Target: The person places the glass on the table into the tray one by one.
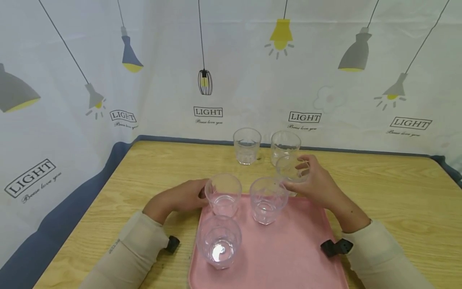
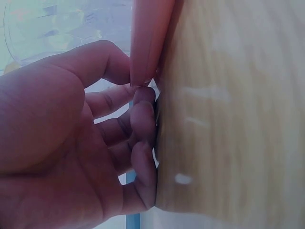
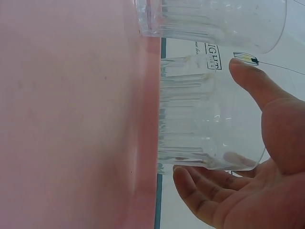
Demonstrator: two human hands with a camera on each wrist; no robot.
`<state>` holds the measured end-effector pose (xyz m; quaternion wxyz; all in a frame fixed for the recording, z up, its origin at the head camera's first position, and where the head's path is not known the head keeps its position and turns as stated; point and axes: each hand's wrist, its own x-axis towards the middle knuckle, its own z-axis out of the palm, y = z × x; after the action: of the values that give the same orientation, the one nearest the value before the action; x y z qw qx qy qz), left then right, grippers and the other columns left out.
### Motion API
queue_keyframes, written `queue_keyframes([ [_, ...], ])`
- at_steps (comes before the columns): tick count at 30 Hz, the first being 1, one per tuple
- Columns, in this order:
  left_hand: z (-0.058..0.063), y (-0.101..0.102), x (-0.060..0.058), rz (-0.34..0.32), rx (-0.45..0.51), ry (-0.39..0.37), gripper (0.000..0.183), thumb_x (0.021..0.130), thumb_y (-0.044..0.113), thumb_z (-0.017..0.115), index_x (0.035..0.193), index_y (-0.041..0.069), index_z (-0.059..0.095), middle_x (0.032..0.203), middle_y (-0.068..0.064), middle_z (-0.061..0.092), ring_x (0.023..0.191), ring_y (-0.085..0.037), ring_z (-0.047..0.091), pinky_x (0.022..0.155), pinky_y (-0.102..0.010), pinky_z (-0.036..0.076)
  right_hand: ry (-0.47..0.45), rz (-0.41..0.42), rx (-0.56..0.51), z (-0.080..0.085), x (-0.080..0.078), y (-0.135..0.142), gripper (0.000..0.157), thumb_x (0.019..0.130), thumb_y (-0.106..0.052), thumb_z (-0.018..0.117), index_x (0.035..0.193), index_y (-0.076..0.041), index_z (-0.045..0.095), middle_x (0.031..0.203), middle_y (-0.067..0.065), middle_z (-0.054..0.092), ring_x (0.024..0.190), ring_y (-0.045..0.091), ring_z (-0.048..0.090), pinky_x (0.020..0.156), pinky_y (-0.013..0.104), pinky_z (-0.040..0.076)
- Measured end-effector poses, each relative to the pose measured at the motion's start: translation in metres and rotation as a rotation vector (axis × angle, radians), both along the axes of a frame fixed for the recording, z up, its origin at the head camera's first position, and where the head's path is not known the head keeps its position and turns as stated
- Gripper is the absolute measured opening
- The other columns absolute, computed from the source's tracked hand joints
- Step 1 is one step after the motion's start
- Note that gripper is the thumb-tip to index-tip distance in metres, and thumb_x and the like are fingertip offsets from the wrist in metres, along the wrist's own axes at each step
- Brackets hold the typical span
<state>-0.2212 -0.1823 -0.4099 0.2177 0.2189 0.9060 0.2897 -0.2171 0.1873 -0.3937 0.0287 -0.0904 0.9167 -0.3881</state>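
My left hand (image 1: 189,195) is at the far left corner of the pink tray (image 1: 288,257). In the left wrist view its thumb and bent fingers pinch the tray's edge, fingertips close to the wood. My right hand (image 1: 319,182) reaches past the tray's far edge and grips a clear drinking glass (image 1: 288,166), thumb on the near side and fingers on the far side. On the tray stand three more clear glasses: one by the left hand (image 1: 223,200), one by the right thumb (image 1: 266,204), and one nearer the front (image 1: 219,245).
Two further clear glasses, a left one (image 1: 247,148) and a right one (image 1: 283,144), stand upright on the wooden table (image 1: 173,160) near its back edge. A white curtain (image 1: 245,52) printed with lamps hangs behind the table.
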Motion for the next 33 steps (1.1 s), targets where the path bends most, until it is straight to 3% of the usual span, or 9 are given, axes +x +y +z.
queue_keyframes([
  [10, 0.0, 0.0, 0.0, 0.0, 0.007, 0.001, 0.034, 0.098, 0.02, 0.064, 0.13, 0.015, 0.056, 0.116, 0.0, 0.063, 0.107, -0.015, 0.054, 0.104, -0.042, 0.046, 0.037, -0.026, 0.017, 0.011, 0.003, 0.002, 0.1, 0.08, -0.045, 0.083, 0.148, 0.001, 0.026, 0.14, 0.023, 0.053, 0.125, 0.041, 0.054, 0.097, 0.057, 0.05],
  [18, -0.002, 0.0, -0.001, -0.008, 0.012, 0.008, 0.038, 0.098, 0.019, 0.063, 0.135, 0.016, 0.054, 0.122, 0.0, 0.064, 0.112, -0.015, 0.054, 0.107, -0.043, 0.044, 0.018, -0.022, 0.061, 0.031, 0.009, 0.01, 0.109, 0.083, -0.05, 0.077, 0.16, -0.01, 0.01, 0.145, 0.022, 0.048, 0.127, 0.042, 0.051, 0.094, 0.058, 0.05],
  [25, -0.003, 0.0, -0.001, -0.018, 0.008, 0.018, 0.034, 0.097, 0.016, 0.064, 0.13, 0.013, 0.056, 0.115, -0.001, 0.064, 0.106, -0.016, 0.053, 0.1, -0.04, 0.046, 0.038, 0.008, 0.115, 0.047, 0.018, 0.012, 0.1, 0.083, -0.055, 0.076, 0.158, -0.016, 0.022, 0.142, 0.018, 0.051, 0.125, 0.041, 0.053, 0.09, 0.058, 0.051],
  [33, -0.003, 0.0, -0.001, -0.014, -0.003, 0.024, 0.03, 0.097, 0.017, 0.064, 0.126, 0.016, 0.057, 0.114, 0.0, 0.064, 0.107, -0.015, 0.054, 0.1, -0.039, 0.046, 0.059, 0.034, 0.125, 0.062, 0.031, 0.009, 0.096, 0.08, -0.049, 0.081, 0.153, -0.013, 0.031, 0.136, 0.015, 0.055, 0.12, 0.035, 0.055, 0.087, 0.055, 0.052],
])
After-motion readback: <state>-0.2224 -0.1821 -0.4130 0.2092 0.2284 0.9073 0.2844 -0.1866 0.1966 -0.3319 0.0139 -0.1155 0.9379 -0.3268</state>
